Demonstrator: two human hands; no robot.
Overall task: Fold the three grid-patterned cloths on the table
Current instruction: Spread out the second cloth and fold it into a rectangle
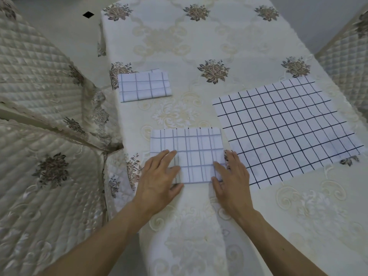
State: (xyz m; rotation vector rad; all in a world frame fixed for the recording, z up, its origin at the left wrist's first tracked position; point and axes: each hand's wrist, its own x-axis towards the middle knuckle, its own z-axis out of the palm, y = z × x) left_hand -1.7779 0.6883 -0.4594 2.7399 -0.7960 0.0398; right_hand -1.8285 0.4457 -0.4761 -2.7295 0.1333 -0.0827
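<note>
Light soft, even, somewhat dim, cool grey cast; source not evident. Faint, close shadows beneath left hand [159,176] and right hand [232,180]. Centre sharp. Desk [199,46] edges bow from wide-angle distortion; quilted cover [39,76] at left slightly smeared.

Left hand [159,177] and right hand [231,176] flat on the half-folded cloth [195,146]

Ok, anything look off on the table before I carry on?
Only one small thing: the folded cloth at far left has an under-layer poking past its top edge, so that fold is uneven. No spills or damage; the unfolded cloth lies spread out at right.
</note>
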